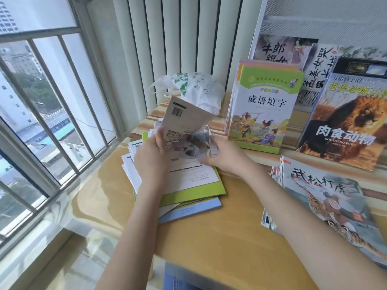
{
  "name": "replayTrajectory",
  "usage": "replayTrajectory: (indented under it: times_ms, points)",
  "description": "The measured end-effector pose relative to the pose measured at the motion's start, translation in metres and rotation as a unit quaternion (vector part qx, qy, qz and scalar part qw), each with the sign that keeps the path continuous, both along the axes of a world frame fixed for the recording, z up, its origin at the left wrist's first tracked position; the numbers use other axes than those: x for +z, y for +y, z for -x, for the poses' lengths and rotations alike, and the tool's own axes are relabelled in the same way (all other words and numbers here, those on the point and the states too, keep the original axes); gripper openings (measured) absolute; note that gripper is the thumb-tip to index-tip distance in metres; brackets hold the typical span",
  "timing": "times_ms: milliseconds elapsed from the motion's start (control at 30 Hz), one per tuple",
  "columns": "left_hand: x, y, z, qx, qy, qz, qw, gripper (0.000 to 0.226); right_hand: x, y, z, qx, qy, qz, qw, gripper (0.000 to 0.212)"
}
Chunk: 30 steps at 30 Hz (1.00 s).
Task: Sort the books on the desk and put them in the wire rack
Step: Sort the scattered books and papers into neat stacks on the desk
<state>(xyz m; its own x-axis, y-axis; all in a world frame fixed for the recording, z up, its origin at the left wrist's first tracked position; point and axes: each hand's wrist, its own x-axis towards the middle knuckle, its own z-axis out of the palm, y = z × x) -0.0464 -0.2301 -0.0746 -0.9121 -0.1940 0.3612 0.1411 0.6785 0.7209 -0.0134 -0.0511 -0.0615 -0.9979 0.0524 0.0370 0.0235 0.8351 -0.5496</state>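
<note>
Both hands lift a thin book off a pile on the tabletop.

Nearest, at the right edge of the wooden tabletop [230, 237], lies a stack of tiger-cover books [326, 206]. The left hand [151, 158] and the right hand [225, 155] hold a thin book [188, 126] raised and tilted, fingers curled round its lower edges; it is blurred. Beneath them lies a loose pile of books [188, 185], green and blue covers showing. Farther back, a green-topped book [263, 111] and a lion-cover book [343, 122] stand upright, with a white plastic bag [199, 88] to their left and the white mesh rack [314, 17] behind.
</note>
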Motion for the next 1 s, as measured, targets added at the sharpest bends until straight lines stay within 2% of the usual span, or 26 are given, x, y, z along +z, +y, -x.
replayTrajectory:
  times_ms: [67, 200, 267, 333, 467, 633, 733, 800, 867, 933, 967, 1000]
  points:
    - [0.001, 0.001, -0.003, -0.014, 0.017, 0.004, 1.0, 0.054, -0.002, -0.001, -0.001, 0.035, -0.027, -0.047, 0.998, 0.055]
    - [-0.004, 0.008, -0.003, -0.061, 0.054, 0.079, 0.994, 0.046, -0.004, 0.0, 0.005, 0.013, 0.051, -0.128, 0.99, 0.034]
    - [-0.006, 0.007, -0.002, -0.069, 0.06, 0.077, 0.993, 0.046, -0.002, 0.002, 0.004, 0.023, 0.067, -0.161, 0.984, 0.035]
    - [-0.005, 0.006, -0.003, -0.064, 0.054, 0.068, 0.994, 0.043, -0.004, 0.001, 0.001, 0.043, 0.054, -0.188, 0.98, 0.045]
    - [-0.004, 0.007, -0.006, -0.063, 0.039, 0.062, 0.995, 0.042, -0.008, -0.002, -0.003, 0.058, 0.013, -0.15, 0.987, 0.058]
    - [-0.001, 0.008, -0.008, -0.063, 0.028, 0.069, 0.995, 0.045, -0.002, -0.007, -0.002, 0.084, 0.066, -0.228, 0.968, 0.034]
    - [-0.001, 0.011, -0.012, -0.054, 0.043, 0.138, 0.988, 0.063, 0.001, -0.008, -0.005, 0.081, 0.191, -0.294, 0.933, 0.026]
    - [-0.004, 0.011, -0.016, -0.091, 0.049, 0.201, 0.974, 0.067, 0.002, -0.008, -0.009, 0.039, 0.297, -0.251, 0.92, 0.033]
    - [-0.005, 0.007, -0.017, -0.122, 0.034, 0.242, 0.962, 0.054, 0.005, -0.006, -0.013, 0.01, 0.359, -0.182, 0.915, 0.039]
    - [-0.004, 0.005, -0.015, -0.115, 0.045, 0.241, 0.963, 0.018, 0.005, -0.003, -0.016, 0.016, 0.353, -0.127, 0.927, 0.039]
    - [-0.004, 0.004, -0.014, -0.103, 0.061, 0.233, 0.965, 0.02, 0.006, -0.003, -0.021, 0.014, 0.334, -0.089, 0.938, 0.036]
    - [-0.004, 0.004, -0.014, -0.094, 0.072, 0.219, 0.969, 0.033, 0.008, -0.003, -0.026, 0.001, 0.307, -0.031, 0.951, 0.03]
